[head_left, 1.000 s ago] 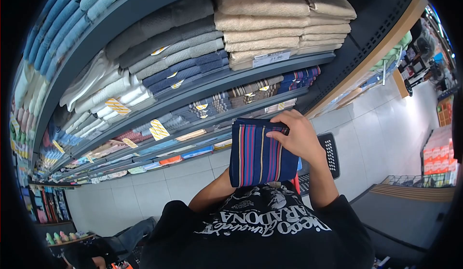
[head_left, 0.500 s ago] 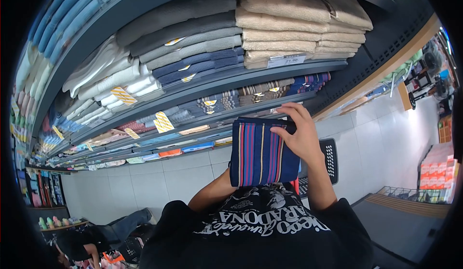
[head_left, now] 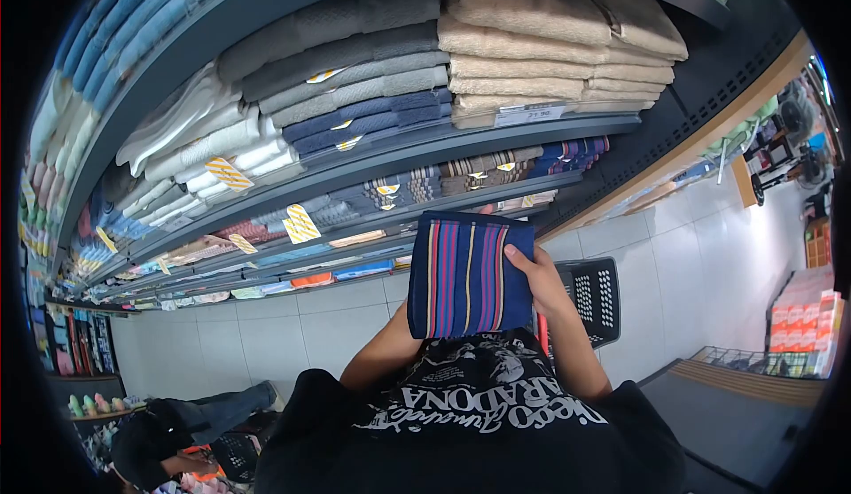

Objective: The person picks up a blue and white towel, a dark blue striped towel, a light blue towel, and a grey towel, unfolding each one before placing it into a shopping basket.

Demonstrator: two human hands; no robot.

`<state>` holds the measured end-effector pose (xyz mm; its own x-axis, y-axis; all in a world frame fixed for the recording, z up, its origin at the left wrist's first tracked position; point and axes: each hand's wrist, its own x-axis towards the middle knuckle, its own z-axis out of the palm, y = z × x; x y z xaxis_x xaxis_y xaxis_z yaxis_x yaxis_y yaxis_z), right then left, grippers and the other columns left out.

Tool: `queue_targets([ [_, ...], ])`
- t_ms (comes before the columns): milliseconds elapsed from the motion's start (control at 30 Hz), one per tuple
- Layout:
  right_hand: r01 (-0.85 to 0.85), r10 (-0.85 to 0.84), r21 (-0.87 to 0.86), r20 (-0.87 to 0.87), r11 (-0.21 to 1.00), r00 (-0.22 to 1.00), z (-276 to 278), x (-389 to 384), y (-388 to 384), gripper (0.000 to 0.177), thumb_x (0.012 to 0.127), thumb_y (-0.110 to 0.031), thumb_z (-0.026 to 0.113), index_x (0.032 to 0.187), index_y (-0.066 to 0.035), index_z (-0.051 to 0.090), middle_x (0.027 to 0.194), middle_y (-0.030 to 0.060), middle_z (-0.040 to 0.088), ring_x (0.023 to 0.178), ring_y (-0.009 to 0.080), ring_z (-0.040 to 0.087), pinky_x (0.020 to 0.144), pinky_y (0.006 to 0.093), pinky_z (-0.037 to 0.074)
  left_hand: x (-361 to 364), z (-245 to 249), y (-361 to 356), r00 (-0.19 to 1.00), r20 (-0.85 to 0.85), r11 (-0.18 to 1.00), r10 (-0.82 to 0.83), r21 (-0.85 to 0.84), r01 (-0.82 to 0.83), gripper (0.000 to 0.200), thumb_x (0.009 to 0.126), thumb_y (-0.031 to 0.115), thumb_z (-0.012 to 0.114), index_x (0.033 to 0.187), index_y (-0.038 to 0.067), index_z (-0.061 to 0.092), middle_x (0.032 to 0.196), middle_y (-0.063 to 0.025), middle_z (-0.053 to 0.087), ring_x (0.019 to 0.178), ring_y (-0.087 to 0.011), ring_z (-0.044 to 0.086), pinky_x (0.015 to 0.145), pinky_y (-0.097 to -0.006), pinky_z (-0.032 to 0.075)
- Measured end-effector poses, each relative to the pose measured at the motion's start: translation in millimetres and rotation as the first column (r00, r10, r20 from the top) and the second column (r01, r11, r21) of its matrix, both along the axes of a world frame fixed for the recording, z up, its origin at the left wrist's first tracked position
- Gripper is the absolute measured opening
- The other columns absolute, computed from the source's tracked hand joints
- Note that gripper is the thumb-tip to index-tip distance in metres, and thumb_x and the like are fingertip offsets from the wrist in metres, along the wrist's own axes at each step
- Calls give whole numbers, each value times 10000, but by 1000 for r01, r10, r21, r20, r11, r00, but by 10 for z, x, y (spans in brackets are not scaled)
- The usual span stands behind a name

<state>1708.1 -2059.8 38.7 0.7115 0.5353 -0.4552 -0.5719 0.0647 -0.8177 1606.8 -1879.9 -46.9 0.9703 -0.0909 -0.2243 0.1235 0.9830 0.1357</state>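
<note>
A folded navy towel (head_left: 461, 277) with pink, blue and cream stripes is held in front of my chest. My right hand (head_left: 534, 277) grips its right edge, with the thumb flat on the striped face and the fingers behind. Behind the left side of the towel, my left hand (head_left: 409, 321) supports it; mostly the wrist shows, and the fingers are largely hidden. One fingertip peeks over the towel's top edge. Similar navy striped towels (head_left: 572, 152) lie folded on the shelf ahead.
Shelves (head_left: 390, 155) hold grey, white and navy towels, with beige towels (head_left: 558, 42) at upper right. A black shopping basket (head_left: 596, 299) is right of my right forearm. Another person (head_left: 164, 441) bends at lower left. Orange-and-white boxes (head_left: 798, 326) stand far right.
My right hand has come down from the towel's top corner and now clasps its right edge. The towel has shifted slightly left and tilted.
</note>
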Motion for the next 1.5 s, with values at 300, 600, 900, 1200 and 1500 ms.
queue_targets([
  [300, 161, -108, -178, 274, 971, 956, -285, 123, -320, 359, 909, -189, 674, 1150, 63, 588, 986, 118, 693, 766, 137, 668, 724, 256, 539, 71, 328, 147, 991, -116, 976, -63, 198, 85, 716, 951, 622, 398, 1376, 49, 459, 1358, -107, 538, 1172, -240, 580, 977, -411, 482],
  [600, 165, -165, 9, 43, 986, 985, -477, -92, -887, 527, 872, -190, 714, 1294, 35, 493, 1213, 114, 611, 1082, 179, 591, 974, 330, 448, 357, 32, -296, 908, -316, 704, -275, 577, 414, 524, 911, 166, 665, 1370, 37, 448, 1259, -90, 593, 1134, -213, 585, 984, -372, 466],
  [900, 497, -423, 116, -381, 860, 822, -1246, -511, -1753, 472, 895, -134, 676, 1310, -12, 488, 1228, 108, 615, 1066, 192, 625, 956, 351, 498, 994, -123, -1097, 733, -453, 521, -508, 516, 680, 481, 972, 182, 579, 1395, 26, 411, 1324, -98, 549, 1200, -196, 546, 1008, -347, 449],
  [1200, 735, -706, -114, -410, 668, 577, -2528, -682, -2761, 418, 920, -166, 648, 1280, 1, 516, 1173, 115, 648, 1020, 185, 641, 911, 332, 512, 1675, -1493, -2468, 482, -546, -217, -685, 785, 580, 537, 873, 172, 710, 1300, -29, 453, 1195, -115, 615, 1079, -180, 598, 947, -333, 483],
  [1500, 622, -738, -438, -562, 649, 375, -4502, -585, -3380, 357, 844, -130, 570, 1144, 62, 593, 1033, 175, 680, 856, 231, 682, 790, 354, 537, 2038, -3854, -3438, 134, -870, -655, -475, 452, 605, 852, 810, 189, 748, 1398, -189, 262, 1305, -311, 521, 1161, -302, 583, 968, -358, 468],
])
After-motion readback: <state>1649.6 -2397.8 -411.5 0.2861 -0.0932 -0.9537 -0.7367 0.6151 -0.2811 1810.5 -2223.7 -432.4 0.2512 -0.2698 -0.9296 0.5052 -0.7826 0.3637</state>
